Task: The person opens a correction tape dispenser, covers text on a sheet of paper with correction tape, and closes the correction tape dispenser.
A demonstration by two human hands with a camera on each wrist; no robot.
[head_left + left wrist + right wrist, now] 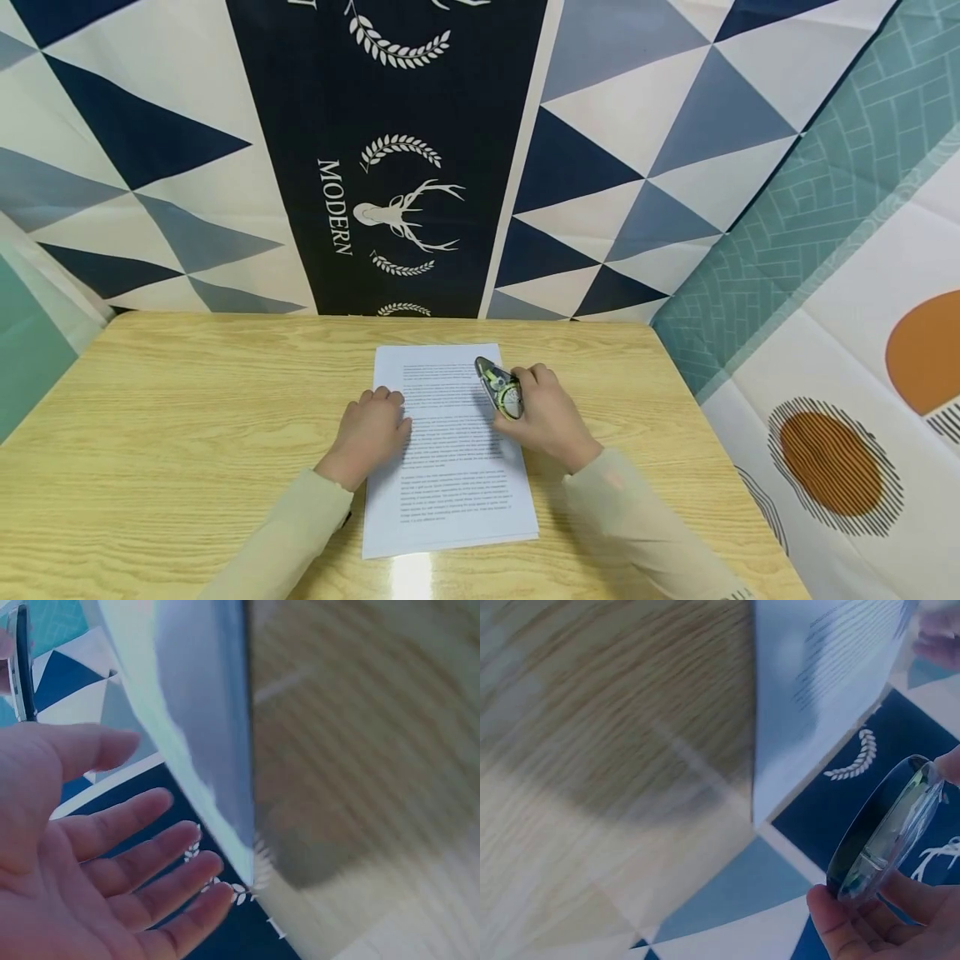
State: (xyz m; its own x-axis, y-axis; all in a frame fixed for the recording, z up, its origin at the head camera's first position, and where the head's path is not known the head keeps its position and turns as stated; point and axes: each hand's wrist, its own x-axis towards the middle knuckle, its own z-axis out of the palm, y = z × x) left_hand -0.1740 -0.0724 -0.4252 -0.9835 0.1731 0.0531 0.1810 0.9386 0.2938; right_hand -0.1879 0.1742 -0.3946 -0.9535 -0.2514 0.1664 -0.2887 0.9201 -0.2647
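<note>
One wooden table [187,433] holds one pile of printed paper [450,467]. A second edge shows at its near right corner, so there are at least two sheets; the exact number cannot be told. The top sheet carries several blocks of small text.

Two hands are over the pile, one at each side. The right hand [551,421] grips one small oval case [499,388], dark on one face and clear on the other, with bright green parts, pinching it between thumb and fingers. The case is tilted above the right edge of the paper, near its far corner. The left hand [371,433] is at the left edge of the pile, its four fingers and thumb loosely extended, holding nothing; whether it touches the paper cannot be told.

Two pale sleeves, a left sleeve [292,533] and a right sleeve [637,533], reach in from the near side.

Behind the table, one black panel [480,108] bears one whole deer head [382,214], flanked by triangles. Two brown discs show at the right, one whole [831,463], one cut off by the border.
</note>
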